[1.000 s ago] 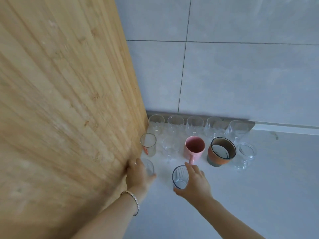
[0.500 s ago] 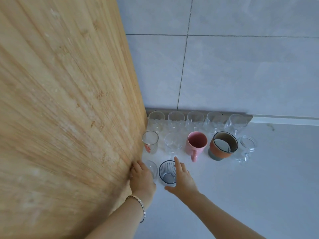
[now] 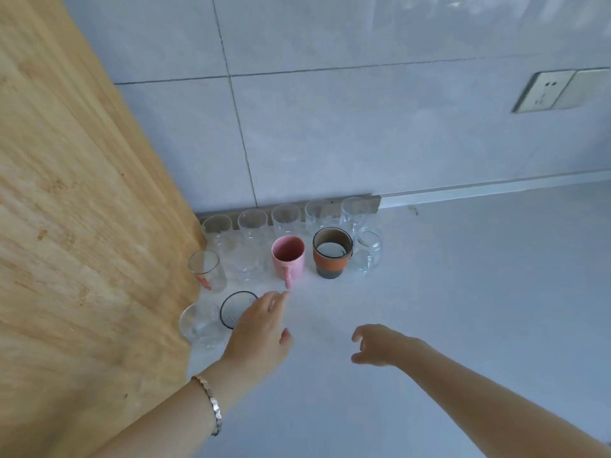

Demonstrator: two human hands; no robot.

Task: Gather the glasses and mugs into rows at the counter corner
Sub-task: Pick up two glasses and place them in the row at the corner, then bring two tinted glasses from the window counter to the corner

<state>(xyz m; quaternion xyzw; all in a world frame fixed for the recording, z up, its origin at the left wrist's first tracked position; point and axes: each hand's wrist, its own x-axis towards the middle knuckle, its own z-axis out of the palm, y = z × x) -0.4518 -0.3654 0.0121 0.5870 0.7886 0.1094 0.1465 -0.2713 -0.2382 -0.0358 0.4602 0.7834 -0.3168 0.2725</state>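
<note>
I read this as the front row being filled. The left hand [image 3: 258, 328] is released, fingers slack, gripping nothing. The right hand [image 3: 380, 345] is loosely curled and empty over bare counter [image 3: 446, 309].

Under the left fingers is a dark-rimmed glass [image 3: 235, 307], ribbed and upright; I can't tell if they touch. Left of it a clear glass [image 3: 197, 323] stands against the wooden panel [image 3: 82, 226].

Past the fingertips is a row of 5: red-print glass [image 3: 208, 271], plain glass [image 3: 246, 259], pink mug [image 3: 287, 256] with its handle toward the hand, orange mug [image 3: 332, 252], small clear mug [image 3: 368, 249]. Farthest, 5 clear tumblers [image 3: 286, 219] line the wall.

I see no stray pieces, so next I'd look off-frame for more or square up the front 2.
</note>
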